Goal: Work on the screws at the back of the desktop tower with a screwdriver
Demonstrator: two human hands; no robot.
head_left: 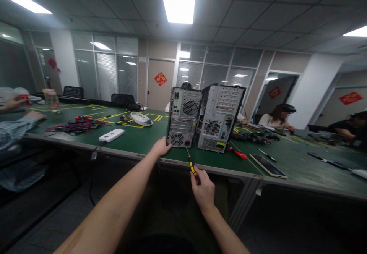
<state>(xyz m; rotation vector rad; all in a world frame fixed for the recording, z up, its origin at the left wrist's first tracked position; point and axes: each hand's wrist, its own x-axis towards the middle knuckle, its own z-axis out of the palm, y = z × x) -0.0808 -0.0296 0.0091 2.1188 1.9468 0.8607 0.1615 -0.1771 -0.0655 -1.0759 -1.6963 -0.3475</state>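
Two computer cases stand upright side by side, their rear panels facing me. My left hand (161, 147) holds the lower left edge of the left computer case (183, 112), thumb at the back panel and the other fingers partly hidden along its side. In my right hand (203, 187) is a screwdriver (192, 165) with a yellow and black handle. Its shaft points up to the bottom of that case, near the power socket; whether the tip touches cannot be made out. The right computer case (219, 116), with grey metal, stands just beside it.
Left on the green table (137, 143) lie a white power strip (111, 135), bundled wires (78, 125) and a white oval object (141, 118). To the right are a red screwdriver (238, 153), a phone (268, 165) and black cables (258, 137). Other people sit at both sides.
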